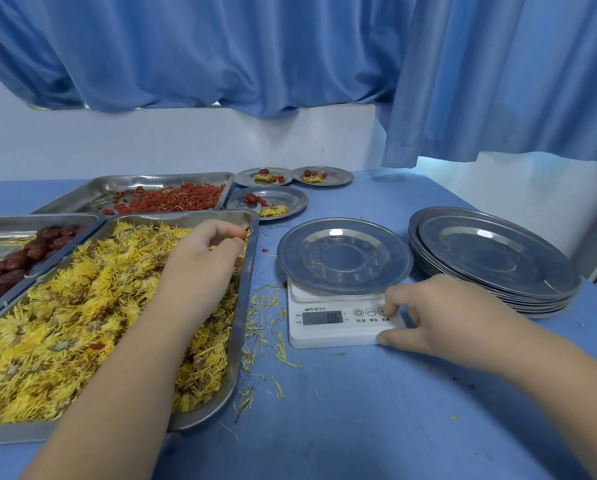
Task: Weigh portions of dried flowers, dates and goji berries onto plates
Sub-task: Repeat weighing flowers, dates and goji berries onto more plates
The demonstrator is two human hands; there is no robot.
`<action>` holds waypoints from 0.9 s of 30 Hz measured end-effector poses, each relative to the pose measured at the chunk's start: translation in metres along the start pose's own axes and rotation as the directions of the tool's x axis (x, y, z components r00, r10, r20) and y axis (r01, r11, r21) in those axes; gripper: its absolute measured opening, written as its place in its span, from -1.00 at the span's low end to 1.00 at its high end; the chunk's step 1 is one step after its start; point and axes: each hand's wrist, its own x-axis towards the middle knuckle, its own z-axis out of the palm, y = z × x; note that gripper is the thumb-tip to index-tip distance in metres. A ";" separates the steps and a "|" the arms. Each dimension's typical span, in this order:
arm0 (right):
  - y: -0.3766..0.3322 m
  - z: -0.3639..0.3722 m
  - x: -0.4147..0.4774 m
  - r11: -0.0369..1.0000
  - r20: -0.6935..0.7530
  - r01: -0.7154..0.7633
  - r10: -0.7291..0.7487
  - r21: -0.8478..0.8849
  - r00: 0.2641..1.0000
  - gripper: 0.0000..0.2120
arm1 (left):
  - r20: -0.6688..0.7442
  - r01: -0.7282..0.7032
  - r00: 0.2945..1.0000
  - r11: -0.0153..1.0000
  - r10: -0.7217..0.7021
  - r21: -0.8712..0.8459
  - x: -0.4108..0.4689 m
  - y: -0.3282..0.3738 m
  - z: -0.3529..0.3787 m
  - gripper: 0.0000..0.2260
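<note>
Three buttons on the white scale (331,332) have printed labels beneath them: 开/关, 单位, and a third partly hidden by a finger. Its grey display (323,318) reads 0.6. The small brand line above the display is too fine to read.

The scale sits on a blue table (359,410). A white wall (151,140) stands behind it, and blue curtains (255,57) hang low over the wall.

An empty steel plate (342,254) rests on the scale, bare but for a stray petal. Just right of the scale stands a stack of plates (494,254). Behind the scale lie three filled plates (290,199), each with a yellow flower, dates and red berries.

Left of the scale is a steel tray (241,323) heaped with dried flowers (82,306), yellow and stringy. Loose petals (266,317) are strewn between this tray and the scale. Farther left lie dark red dates (13,268) in a second tray. Behind and to the left, goji berries (172,200) are spread in a third.

The left hand (207,254) hovers over the flower tray's far corner on the scale side, fingers curled, pinching a few red berries (242,234). The right hand (439,320) holds the scale's front right corner, with the thumb on the front edge and the forefinger bent onto the rightmost button.
</note>
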 end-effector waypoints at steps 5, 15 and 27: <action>0.000 0.001 0.002 0.997 -0.147 0.062 -0.054 0.048 0.988 -0.68 | 0.004 -0.024 1.000 0.999 0.024 0.032 0.000 -0.001 0.000 -0.88; -0.044 -0.007 0.024 0.928 -0.472 0.157 0.023 0.338 0.881 -0.61 | 0.225 -0.114 0.969 0.993 0.101 0.042 -0.009 0.004 0.005 -0.86; -0.034 0.008 0.009 0.923 -0.491 0.187 0.002 0.336 0.871 -0.49 | 0.107 0.095 0.992 0.963 -0.070 -0.254 0.006 0.017 -0.041 -0.85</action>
